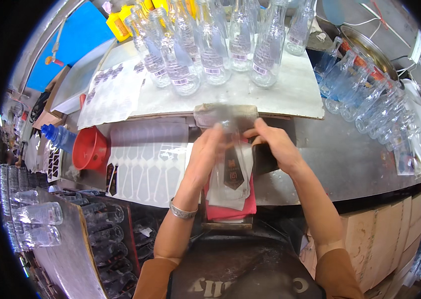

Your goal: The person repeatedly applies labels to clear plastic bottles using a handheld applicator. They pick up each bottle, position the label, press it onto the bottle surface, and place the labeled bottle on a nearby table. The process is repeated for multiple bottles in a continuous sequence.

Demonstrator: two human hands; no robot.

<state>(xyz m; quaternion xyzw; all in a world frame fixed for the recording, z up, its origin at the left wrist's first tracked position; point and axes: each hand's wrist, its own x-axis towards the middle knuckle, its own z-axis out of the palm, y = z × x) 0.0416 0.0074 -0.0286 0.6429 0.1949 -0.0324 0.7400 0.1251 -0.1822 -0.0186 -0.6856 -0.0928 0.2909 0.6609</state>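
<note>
A clear glass bottle lies in front of me with its base toward me and its neck pointing away. A dark pointed label shows on its body. My left hand is closed against the bottle's left side near the neck; its fingertips are blurred. To the right of the bottle, my right hand has its fingers apart, bent toward the glass, and they look empty. Beneath the bottle are pale sheets and a red cloth. A folded light cloth sits just beyond the blurred neck.
Several labelled bottles stand on the raised white board. On the left are a label sheet, a red bowl and a blue-capped bottle. More bottles lean at the right, above cardboard boxes.
</note>
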